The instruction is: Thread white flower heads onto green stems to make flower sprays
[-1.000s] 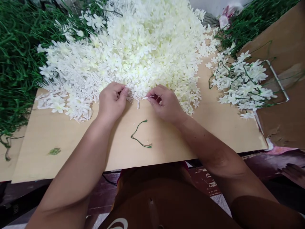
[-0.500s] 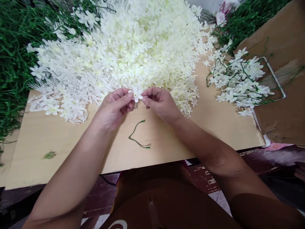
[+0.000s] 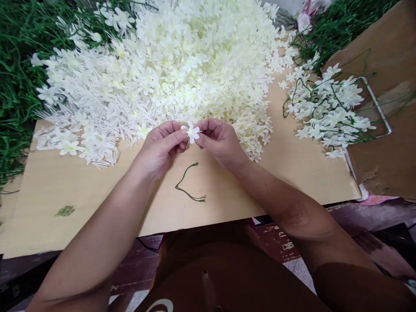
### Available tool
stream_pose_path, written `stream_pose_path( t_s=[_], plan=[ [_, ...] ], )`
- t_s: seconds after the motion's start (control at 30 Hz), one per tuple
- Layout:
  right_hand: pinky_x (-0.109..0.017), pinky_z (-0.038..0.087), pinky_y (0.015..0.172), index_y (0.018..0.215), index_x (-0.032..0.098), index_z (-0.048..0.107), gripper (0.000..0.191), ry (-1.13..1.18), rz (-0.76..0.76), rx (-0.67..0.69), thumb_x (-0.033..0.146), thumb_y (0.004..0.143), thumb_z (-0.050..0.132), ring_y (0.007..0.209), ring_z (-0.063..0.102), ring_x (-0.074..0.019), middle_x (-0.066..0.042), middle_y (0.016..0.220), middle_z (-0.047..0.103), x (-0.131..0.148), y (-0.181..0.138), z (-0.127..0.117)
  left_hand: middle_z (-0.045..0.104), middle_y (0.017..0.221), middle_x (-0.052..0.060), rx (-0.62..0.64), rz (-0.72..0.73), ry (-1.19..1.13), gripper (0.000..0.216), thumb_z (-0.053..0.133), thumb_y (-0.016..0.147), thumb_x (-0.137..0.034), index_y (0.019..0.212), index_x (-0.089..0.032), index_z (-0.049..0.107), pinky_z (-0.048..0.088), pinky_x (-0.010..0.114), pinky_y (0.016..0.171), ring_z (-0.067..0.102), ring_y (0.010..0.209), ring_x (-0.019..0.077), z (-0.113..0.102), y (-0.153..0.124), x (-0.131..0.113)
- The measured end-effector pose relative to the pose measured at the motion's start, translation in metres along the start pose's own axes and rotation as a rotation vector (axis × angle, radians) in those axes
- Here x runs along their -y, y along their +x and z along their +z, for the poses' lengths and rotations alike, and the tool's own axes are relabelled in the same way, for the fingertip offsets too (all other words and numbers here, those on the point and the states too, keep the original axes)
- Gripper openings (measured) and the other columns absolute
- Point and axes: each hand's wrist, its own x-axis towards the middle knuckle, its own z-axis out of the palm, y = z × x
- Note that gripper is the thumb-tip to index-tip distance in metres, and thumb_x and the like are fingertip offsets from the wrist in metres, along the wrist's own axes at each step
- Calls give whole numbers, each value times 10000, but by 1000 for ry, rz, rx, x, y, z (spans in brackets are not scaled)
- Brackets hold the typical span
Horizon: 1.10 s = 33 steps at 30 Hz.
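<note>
Between my two hands is a small white artificial flower [image 3: 192, 133] with narrow petals, held up just above the table. My left hand [image 3: 165, 145] pinches it from the left, thumb on top. From the other side my right hand [image 3: 218, 138] pinches at its edge, where a thin white stalk shows by the fingers. A forked green plastic stem [image 3: 186, 189] lies on the table below my hands. Beyond them rises a big heap of white and cream flowers [image 3: 195, 73], with bundles of white stalks on its left side.
Green stems are piled at the left [image 3: 19, 78] and the back right. White flowers on green stems [image 3: 334, 108] lie at the right by a metal rod [image 3: 377, 104] and a brown cardboard sheet [image 3: 390, 151]. A green scrap [image 3: 65, 211] is on the wooden tabletop [image 3: 107, 199].
Both hands have shifted slightly right with the flower, which has turned a little between the fingers. The green stem on the table has stayed put.
</note>
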Motion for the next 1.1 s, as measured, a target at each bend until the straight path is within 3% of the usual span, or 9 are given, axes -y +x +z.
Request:
stream_pose_path(
  t_s=[0.2, 0.43, 0.6, 0.73, 0.83, 1.1],
  plan=[
    [-247, 515, 652, 761, 173, 613, 414, -51, 7, -39, 452, 611, 880, 644, 545, -76, 38, 703, 597, 1, -1, 0, 622, 722, -32, -134, 293, 126, 167, 782, 700, -125, 755, -213, 651, 483, 214, 631, 542, 641, 86, -4, 1, 4],
    [-266, 554, 727, 751, 200, 594, 419, -72, 26, -62, 500, 634, 864, 699, 597, -99, 46, 673, 595, 6, -4, 3, 639, 711, -17, -89, 351, 310, 120, 785, 740, -126, 797, -192, 703, 477, 246, 652, 572, 649, 99, -2, -5, 6],
    [-260, 561, 726, 825, 218, 556, 457, -71, -24, -89, 512, 646, 857, 719, 625, -99, 41, 739, 628, 5, -7, 7, 650, 689, -22, -65, 327, 243, 105, 798, 755, -204, 788, -199, 699, 507, 246, 658, 604, 638, 103, -5, -2, 9],
    [-283, 570, 771, 965, 235, 574, 363, -94, -102, -81, 433, 760, 799, 730, 619, -104, 41, 761, 617, 5, -9, 8, 643, 646, -31, -24, 279, 166, 112, 795, 757, -194, 772, -198, 684, 518, 245, 649, 616, 612, 101, -4, -1, 8],
    [-296, 571, 792, 926, 226, 588, 286, -145, -159, -71, 433, 815, 751, 758, 605, -108, 19, 804, 617, 6, -10, 8, 659, 653, -23, -24, 212, 129, 106, 777, 768, -168, 752, -190, 674, 511, 234, 634, 632, 615, 99, -1, -2, 7],
    [-297, 559, 770, 907, 227, 595, 317, -296, -129, -54, 478, 801, 755, 819, 588, -128, 10, 828, 562, 9, -12, 8, 652, 625, -33, -21, 53, 32, 137, 779, 751, -198, 717, -206, 647, 518, 213, 572, 615, 573, 93, 2, -2, 1]
  ],
)
